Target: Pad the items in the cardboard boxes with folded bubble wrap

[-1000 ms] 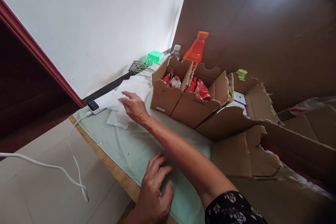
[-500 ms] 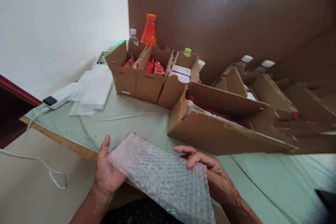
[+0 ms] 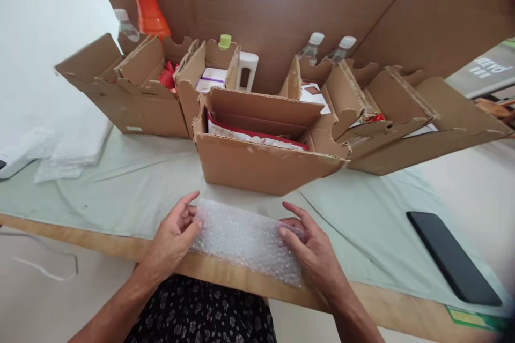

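A piece of clear bubble wrap (image 3: 245, 238) stretches between my two hands at the table's front edge. My left hand (image 3: 175, 233) grips its left end, thumb on top and fingers behind. At the other end my right hand (image 3: 308, 241) pinches it between thumb and fingers, with the index finger raised. Just beyond the wrap stands an open cardboard box (image 3: 257, 163), a red-and-white packet (image 3: 257, 138) inside it. More bubble wrap (image 3: 82, 136) lies stacked on the table to the left.
Cardboard compartments (image 3: 148, 112) line the back, holding packets and boxes. An orange bottle (image 3: 151, 10) and clear bottles (image 3: 311, 48) rise behind them. A black phone (image 3: 454, 257) lies at the right, near a green-and-yellow card (image 3: 475, 317). A large cardboard panel (image 3: 273, 0) stands behind everything.
My view has swung to the right, bringing the phone into sight. The bubble wrap is now held flatter and more level, and my left hand has turned from palm-up to gripping its end.
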`<state>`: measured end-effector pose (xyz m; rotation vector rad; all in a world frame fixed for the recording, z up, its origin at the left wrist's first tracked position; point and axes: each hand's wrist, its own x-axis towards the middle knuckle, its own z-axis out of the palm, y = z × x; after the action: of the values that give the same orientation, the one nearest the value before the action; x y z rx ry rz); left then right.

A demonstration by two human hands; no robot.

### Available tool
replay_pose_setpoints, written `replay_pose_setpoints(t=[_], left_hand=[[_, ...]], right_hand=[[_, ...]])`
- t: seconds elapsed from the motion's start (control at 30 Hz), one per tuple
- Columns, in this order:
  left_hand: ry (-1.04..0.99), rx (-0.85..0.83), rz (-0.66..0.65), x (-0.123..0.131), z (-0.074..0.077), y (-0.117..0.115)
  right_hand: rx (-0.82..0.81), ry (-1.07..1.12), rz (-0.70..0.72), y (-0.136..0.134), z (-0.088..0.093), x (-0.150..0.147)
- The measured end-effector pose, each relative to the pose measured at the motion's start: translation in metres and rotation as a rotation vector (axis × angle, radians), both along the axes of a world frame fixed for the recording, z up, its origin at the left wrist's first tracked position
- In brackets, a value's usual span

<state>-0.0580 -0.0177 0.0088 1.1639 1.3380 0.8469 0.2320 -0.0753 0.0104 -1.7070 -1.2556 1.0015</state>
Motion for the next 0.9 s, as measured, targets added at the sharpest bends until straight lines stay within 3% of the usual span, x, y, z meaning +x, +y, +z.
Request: replay_pose_setpoints(t=[0.1,0.2,0.3,0.43,0.6,0.77,0.9], left_hand=[[0.187,0.138,0.037,-0.003,0.003,0.006],[0.281,0.245,0.07,-0.01,0.011,0.022],[0.218,0.285,0.057,-0.006,0.017,0.044],[0.121,0.315,-0.007,0.018,0.015,0.067],[0.115,0.384,-0.037,0.041,0.008,0.072],[0.149,0.445,-0.043,0.032,0.008,0.065],[0.409,0.475,-0.02,0.001,0.005,0.047]], right_hand=[[0.211,-0.304,-0.066,-0.002,0.0,0.019],[0.356,-0.446,-0.167,0.004,0.006,0.041],[0.362,-0.446,-0.106,0.024,0.015,0.052],[0.331,-0.427,0.013,0.059,0.019,0.046],[0.303,-0.429,0.019,0.08,0.012,0.036],[0.266,-0.368,0.047,0.072,0.007,0.043],[0.262,-0.449,0.045,0.036,-0.001,0.058]])
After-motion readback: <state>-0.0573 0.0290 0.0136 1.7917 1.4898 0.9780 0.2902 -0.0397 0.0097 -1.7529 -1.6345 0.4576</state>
